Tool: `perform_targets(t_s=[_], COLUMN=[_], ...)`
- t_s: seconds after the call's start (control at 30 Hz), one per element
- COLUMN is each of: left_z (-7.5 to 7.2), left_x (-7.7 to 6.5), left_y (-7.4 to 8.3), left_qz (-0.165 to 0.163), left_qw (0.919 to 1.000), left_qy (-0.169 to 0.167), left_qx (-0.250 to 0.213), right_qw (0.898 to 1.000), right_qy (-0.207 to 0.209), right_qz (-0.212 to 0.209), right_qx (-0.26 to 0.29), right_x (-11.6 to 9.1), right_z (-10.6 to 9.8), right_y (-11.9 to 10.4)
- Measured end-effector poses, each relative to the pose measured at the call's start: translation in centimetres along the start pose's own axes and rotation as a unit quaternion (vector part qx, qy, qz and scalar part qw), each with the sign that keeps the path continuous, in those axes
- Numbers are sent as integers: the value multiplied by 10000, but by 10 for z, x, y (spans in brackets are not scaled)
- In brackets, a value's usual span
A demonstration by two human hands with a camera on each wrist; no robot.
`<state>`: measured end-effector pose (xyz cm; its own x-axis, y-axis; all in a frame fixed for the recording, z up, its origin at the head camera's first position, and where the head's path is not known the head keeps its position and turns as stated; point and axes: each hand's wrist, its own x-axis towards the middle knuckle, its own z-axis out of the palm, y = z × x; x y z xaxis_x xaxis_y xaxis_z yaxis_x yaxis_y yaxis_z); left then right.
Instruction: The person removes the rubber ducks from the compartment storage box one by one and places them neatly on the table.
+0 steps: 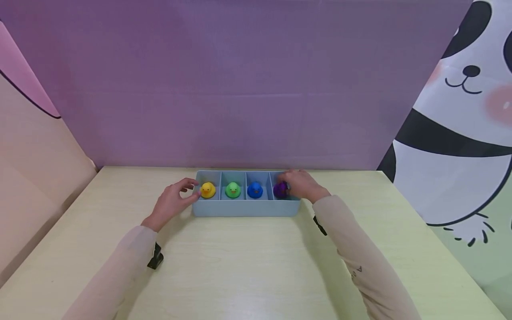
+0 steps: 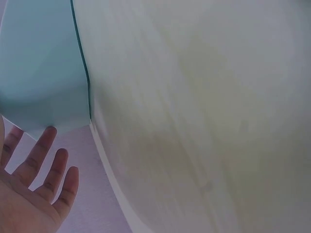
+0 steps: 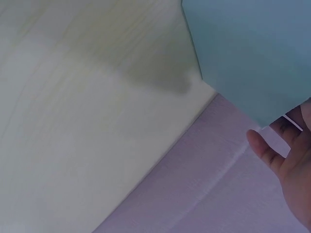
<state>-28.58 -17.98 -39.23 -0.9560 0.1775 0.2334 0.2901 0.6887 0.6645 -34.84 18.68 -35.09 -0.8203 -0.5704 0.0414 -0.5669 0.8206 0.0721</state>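
Note:
A light blue box (image 1: 246, 208) with a row of compartments stands on the table. From left to right, its compartments hold a yellow toy duck (image 1: 208, 190), a green toy duck (image 1: 233, 190), a blue toy duck (image 1: 255, 190) and a purple toy duck (image 1: 280, 190). My left hand (image 1: 171, 202) is at the box's left end, fingers spread and thumb close to the yellow duck; whether it touches cannot be told. Over the right end, my right hand (image 1: 303, 184) pinches the purple duck, partly covering it. Both wrist views show the box's outer wall, hiding the ducks.
The pale wooden table (image 1: 248, 266) ends at a purple backdrop (image 1: 240, 89) just behind the box. A panda picture (image 1: 460, 178) covers the right side, and a pale panel (image 1: 36, 178) stands at the left.

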Motion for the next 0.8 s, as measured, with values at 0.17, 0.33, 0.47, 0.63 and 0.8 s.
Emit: perform_targets(t_s=[0.17, 0.33, 0.47, 0.63, 0.8], left_z=[0, 0, 1, 1, 1], left_x=[0, 0, 0, 0, -1], left_y=[0, 0, 0, 2, 3], left_qz=[-18, -8, -24, -46, -93], left_qw=[10000, 10000, 10000, 10000, 9999], left_qy=[-14, 18, 41, 41, 42], left_qx=[23, 43, 62, 61, 72], right_qw=[9999, 9999, 9998, 9995, 9995], right_qy=[-63, -30, 57, 165, 195], right_qz=[-34, -86, -137, -248, -185], right_qx=[144, 143, 93, 36, 166], right_x=[-1, 0, 0, -1, -3], right_z=[-6, -15, -22, -31, -41], right_y=[-2, -6, -6, -5, -5])
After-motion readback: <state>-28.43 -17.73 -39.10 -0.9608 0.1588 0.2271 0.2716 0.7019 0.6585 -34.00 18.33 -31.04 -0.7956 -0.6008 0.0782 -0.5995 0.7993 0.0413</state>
